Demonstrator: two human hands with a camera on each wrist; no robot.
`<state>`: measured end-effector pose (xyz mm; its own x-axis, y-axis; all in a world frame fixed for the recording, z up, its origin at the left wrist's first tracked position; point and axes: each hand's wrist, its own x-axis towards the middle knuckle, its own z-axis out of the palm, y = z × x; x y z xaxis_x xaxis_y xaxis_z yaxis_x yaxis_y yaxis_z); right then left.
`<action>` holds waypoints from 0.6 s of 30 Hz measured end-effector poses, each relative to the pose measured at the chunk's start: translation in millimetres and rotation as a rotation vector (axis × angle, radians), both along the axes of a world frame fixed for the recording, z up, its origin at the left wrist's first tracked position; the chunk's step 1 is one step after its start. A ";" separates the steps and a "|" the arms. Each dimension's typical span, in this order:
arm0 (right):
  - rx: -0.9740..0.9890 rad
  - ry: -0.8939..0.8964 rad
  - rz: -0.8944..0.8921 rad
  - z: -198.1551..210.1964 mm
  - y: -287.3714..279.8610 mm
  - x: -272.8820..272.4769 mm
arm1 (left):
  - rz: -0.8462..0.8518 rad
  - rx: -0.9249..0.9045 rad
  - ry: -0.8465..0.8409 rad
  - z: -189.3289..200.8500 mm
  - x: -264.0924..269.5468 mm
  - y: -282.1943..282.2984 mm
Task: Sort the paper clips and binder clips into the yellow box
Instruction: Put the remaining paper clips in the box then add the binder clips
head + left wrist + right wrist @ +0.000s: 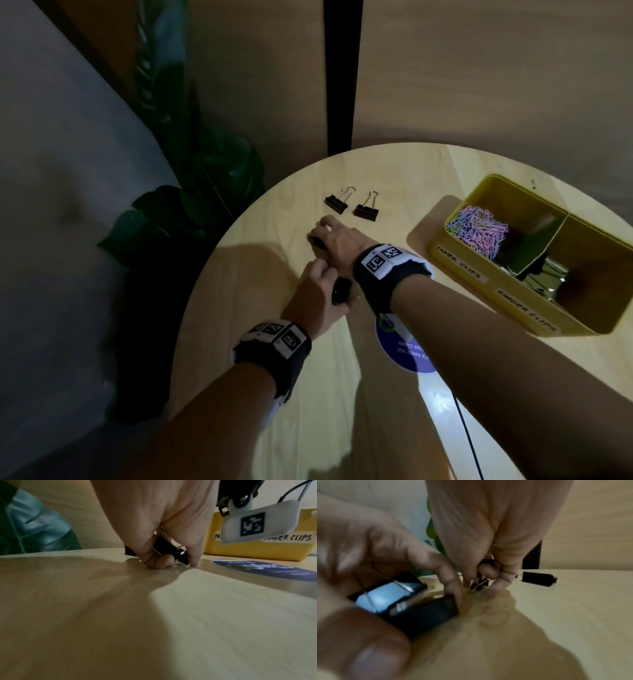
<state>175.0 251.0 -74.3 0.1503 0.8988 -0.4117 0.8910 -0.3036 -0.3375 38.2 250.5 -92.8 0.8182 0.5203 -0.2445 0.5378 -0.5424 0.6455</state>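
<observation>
Wooden round table (342,394), yellow box (486,274), leafy plant (191,205)

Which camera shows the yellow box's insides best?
The head view: yellow box shows both compartments from above. The left wrist view shows only its labelled front wall; the right wrist view misses it.

The yellow box (486,274) bore two handwritten tape labels, "PAPER CLIPS" (458,265) and "BINDER CLIPS" (288,537), while the blue sticker (407,349) near the surface's near edge read partly "keep our … clean".
</observation>
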 end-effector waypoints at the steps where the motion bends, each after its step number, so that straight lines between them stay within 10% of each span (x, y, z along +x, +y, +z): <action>1: 0.017 -0.002 0.011 -2.3 -0.1 -2.9 | 0.013 -0.006 0.017 -2.2 -2.5 -0.9; 11: 0.064 -0.058 0.107 -2.1 -16.9 -22.5 | 0.072 -0.057 0.033 9.3 -24.0 -5.1; 18: 0.291 0.347 -0.482 13.7 -85.1 -9.0 | 0.331 -0.502 -0.204 50.3 -4.0 -21.2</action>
